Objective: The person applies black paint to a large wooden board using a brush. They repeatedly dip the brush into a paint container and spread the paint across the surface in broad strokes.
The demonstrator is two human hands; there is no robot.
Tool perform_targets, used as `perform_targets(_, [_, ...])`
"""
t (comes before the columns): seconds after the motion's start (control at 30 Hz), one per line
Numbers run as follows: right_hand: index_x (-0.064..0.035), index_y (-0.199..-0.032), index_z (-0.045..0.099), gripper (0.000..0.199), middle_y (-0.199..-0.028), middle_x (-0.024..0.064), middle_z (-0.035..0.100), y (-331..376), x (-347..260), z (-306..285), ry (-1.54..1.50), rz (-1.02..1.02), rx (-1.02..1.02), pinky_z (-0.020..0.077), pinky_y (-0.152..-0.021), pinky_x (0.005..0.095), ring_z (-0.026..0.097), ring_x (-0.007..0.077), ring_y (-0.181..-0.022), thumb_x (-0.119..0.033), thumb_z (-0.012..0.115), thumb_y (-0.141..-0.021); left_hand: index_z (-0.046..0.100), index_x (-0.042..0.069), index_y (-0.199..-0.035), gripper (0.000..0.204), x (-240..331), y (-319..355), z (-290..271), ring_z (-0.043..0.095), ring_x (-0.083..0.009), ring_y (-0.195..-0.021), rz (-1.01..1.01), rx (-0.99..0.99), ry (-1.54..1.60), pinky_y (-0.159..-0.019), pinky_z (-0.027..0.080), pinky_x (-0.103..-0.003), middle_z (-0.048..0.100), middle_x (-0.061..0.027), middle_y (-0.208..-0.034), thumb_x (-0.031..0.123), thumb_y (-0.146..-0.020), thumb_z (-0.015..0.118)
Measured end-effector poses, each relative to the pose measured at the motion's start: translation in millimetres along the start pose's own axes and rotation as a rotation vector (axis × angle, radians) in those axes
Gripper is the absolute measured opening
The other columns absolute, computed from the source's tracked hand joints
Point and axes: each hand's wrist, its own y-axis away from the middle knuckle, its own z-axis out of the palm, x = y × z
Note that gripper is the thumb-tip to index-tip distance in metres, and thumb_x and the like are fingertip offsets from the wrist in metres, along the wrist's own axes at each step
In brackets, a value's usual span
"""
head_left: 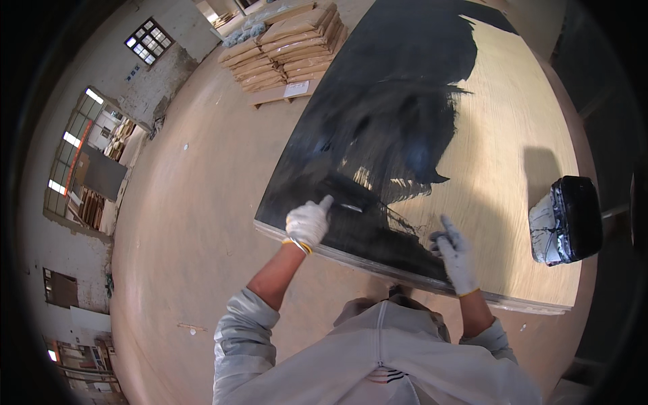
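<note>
A large wood-grained panel (503,128) lies before me, with wet-looking black coating (398,101) over its left and near parts. My left hand (308,224), in a white knit glove, is closed at the near left edge, index finger stretched forward. It grips what looks like a black-smeared flat spreading tool (347,205), hard to tell from the coating around it. My right hand (455,255), gloved with dark-stained fingers, hovers apart from the tool near the coating's right border. Its fingers are spread, with nothing seen in them.
A black-smeared white bucket (545,229) stands on the panel's right side. Beyond the panel's left edge, stacked brown paper sacks (297,40) rest on a pallet (287,94). Concrete floor (189,202) runs along the left toward a wall with windows (148,42).
</note>
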Motion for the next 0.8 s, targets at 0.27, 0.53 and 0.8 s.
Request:
perform_targets(0.27, [-0.0101,-0.152,0.062,0.052,-0.13,0.0176,0.071,85,79,-149,1.13,-0.031,0.787,0.0528,-0.106,0.0437,0.067,0.0338,-0.121,-0.003,0.061,-0.1,0.065,0.021,-0.145,0.043,-91,-180,-14,0.073,-0.0379,-0.117,0.01,-0.083,-0.021,-0.097,0.059,-0.052,0.077,-0.0135,-0.127,0.034,-0.104,0.059])
perform_targets(0.53, [-0.0153,-0.159,0.054,0.059,-0.153,0.0142,0.059,103,108,-175,1.46,0.055,1.031,0.0394,-0.121,0.0506,0.052,0.0368,-0.143,-0.018,0.062,-0.1,0.064,0.025,-0.145,0.044,-36,-138,-37,0.075,-0.0378,-0.106,0.394,-0.191,-0.153,-0.091,0.059,-0.054,0.079,-0.0146,-0.11,0.036,-0.103,0.061])
perform_targets(0.8, [-0.0241,-0.16,0.051,0.06,-0.159,0.0116,0.054,61,87,-154,1.413,0.462,1.015,0.0377,-0.121,0.0527,0.049,0.0386,-0.143,-0.029,0.059,-0.101,0.07,0.016,-0.137,0.039,-36,-158,-35,0.075,-0.0387,-0.108,0.412,-0.119,-0.08,-0.091,0.06,-0.051,0.078,-0.0174,-0.117,0.028,-0.101,0.06])
